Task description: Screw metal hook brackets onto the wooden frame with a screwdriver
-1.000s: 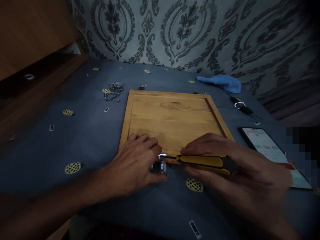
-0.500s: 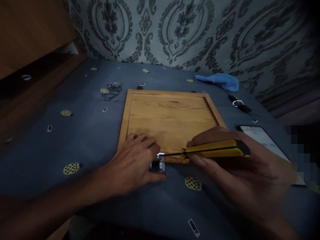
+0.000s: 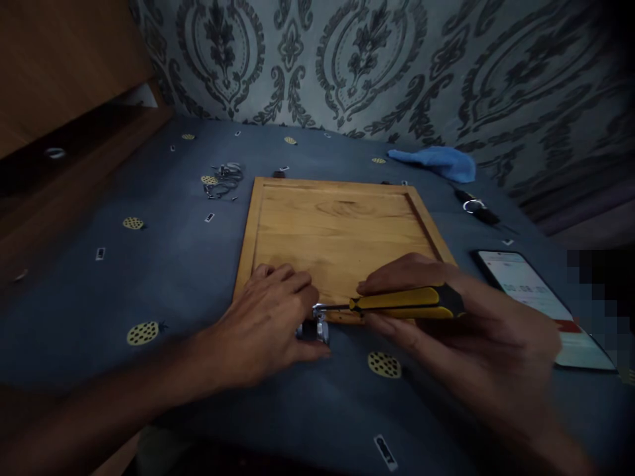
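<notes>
A framed wooden panel lies flat on the patterned cloth. At its near edge, my left hand holds a shiny metal hinge between thumb and fingers, and the hand covers much of it. My right hand grips the yellow and black handle of a screwdriver. The screwdriver lies almost level, its thin shaft pointing left, with the tip at the hinge. Whether a screw sits under the tip is too small to tell.
Loose metal hardware lies left of the panel. A blue cloth and a black item with a metal ring rest at the back right. A phone lies beside my right hand. Wooden furniture borders the left side.
My right hand and the screwdriver handle have shifted left, closer to the hinge, uncovering more of the phone. My left hand stays in place on the hinge.
</notes>
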A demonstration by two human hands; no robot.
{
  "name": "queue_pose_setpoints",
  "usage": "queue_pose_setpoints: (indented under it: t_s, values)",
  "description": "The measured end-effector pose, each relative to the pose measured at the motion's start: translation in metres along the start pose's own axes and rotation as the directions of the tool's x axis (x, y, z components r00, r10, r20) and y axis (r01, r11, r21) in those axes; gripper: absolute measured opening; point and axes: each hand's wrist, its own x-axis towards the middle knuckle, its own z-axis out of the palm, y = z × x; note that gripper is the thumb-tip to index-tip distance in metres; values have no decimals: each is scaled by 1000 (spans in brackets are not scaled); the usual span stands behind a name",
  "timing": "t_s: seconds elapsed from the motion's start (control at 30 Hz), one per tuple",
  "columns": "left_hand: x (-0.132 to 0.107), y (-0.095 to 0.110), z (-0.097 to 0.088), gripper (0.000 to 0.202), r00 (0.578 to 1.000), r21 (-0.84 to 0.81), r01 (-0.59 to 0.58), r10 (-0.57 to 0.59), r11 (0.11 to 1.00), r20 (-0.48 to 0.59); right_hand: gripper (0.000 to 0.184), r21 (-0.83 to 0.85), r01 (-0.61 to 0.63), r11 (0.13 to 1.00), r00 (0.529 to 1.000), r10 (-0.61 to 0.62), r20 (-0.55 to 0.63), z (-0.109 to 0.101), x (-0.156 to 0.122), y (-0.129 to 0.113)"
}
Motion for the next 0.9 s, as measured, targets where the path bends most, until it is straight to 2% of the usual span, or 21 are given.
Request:
queue_pose_setpoints:
  t_s: [0.17,0.23,0.4,0.5,0.8,0.9]
  values:
    - [1,-1,0,42,1000,-10,2,-2,1000,6,24,68,-77,995,991,69,115,-8,0,0]
    - [1,-1,0,43,1000,-14,5,-4,1000,14,26,81,-106,991,987,96,126,-9,0,2]
    - [0,0,-1,42,1000,6,5,-5,1000,0,17,59,-43,997,997,39,59,-6,-2,6]
    - [-1,1,-1,42,1000,3,7,-7,1000,5,14,9,-46,999,998,45,32,-4,-2,4]
    - [0,2,-2,41,1000,-17,18,-18,1000,24,19,-36,-22,999,999,21,-43,5,-6,2]
    - [0,1,-2,41,1000,-20,17,-17,1000,25,20,-33,-21,999,993,17,-118,5,-9,2]
